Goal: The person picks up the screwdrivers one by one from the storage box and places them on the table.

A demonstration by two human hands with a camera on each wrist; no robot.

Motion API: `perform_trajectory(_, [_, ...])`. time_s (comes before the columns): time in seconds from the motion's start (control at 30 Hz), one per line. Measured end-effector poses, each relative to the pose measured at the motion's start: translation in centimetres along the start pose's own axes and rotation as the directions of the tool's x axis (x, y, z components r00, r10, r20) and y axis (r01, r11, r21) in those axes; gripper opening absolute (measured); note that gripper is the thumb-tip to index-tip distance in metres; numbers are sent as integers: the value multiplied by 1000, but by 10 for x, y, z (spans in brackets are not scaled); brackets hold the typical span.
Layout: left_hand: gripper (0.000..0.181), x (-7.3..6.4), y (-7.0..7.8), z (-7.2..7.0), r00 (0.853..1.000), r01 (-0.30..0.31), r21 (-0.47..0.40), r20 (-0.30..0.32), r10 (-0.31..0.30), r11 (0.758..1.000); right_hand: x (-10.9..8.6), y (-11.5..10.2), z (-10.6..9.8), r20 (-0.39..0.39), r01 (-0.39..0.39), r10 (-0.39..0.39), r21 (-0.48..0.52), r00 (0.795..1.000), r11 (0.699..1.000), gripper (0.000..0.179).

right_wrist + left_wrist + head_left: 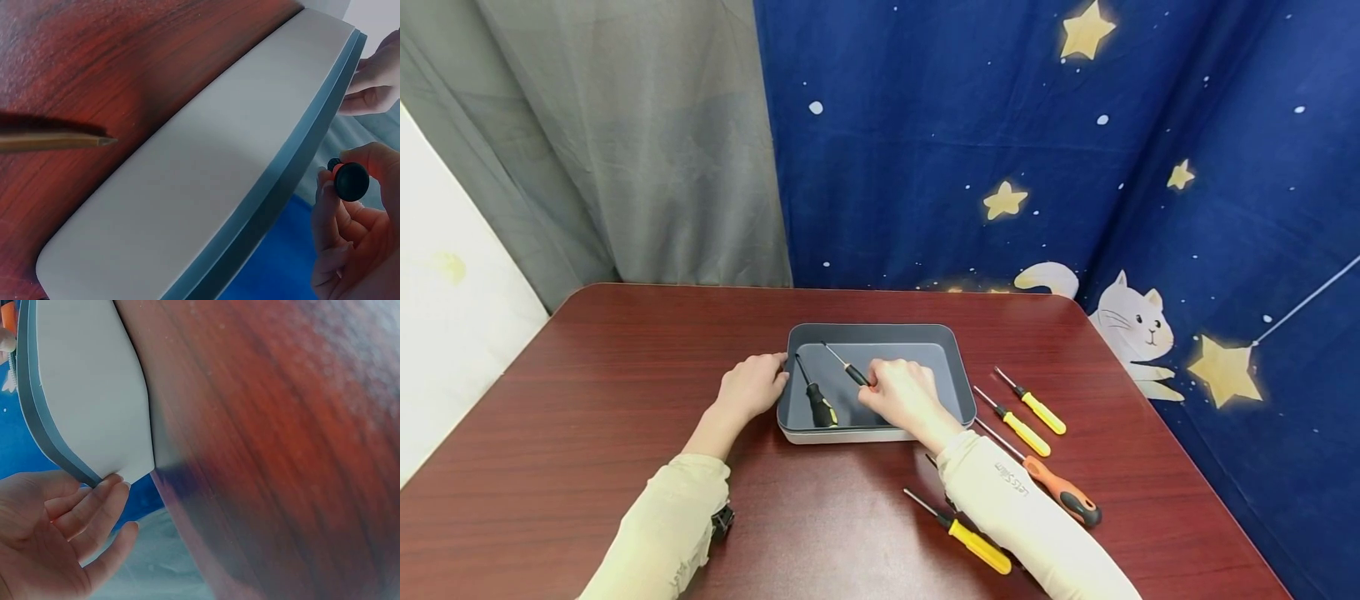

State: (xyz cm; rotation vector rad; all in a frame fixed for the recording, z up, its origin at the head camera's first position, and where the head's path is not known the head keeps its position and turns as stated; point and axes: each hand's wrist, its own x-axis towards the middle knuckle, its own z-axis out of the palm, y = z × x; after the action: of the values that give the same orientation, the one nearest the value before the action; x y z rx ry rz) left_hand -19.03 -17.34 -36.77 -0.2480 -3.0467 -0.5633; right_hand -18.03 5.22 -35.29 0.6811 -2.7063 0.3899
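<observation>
A shallow rectangular grey tin, pale on the outside, stands on the table. At its left rim my left hand pinches the edge, the fingertips against the outer wall. Over the inside of the tin, my right hand holds a small screwdriver by its dark handle with a bit of orange, the thin shaft pointing to the back left. The handle's round black end shows between thumb and fingers in the right wrist view. A black and yellow screwdriver lies inside the tin's left part.
Right of the tin lie two yellow-handled screwdrivers, the farther one and the nearer one, then a bigger orange and black screwdriver. Another yellow screwdriver lies in front, beside a dark tool mostly hidden under my right sleeve.
</observation>
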Motion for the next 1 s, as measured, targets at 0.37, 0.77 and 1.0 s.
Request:
perform_trajectory(0.37, [35,0,0,1,1000,-4,-10,-9,4,1000,-3,0,-7,-17,14,-14,15,1000,1000,17])
perform_trajectory(0.77, [35,2,-3,2,1000,-7,-1,-1,7,1000,-6,2,-9,-27,16,-16,1,1000,1000,13])
perform_trajectory(1.0, [35,2,-2,2,1000,0,-6,3,0,1000,-8,2,-11,-20,12,-12,0,1000,1000,12])
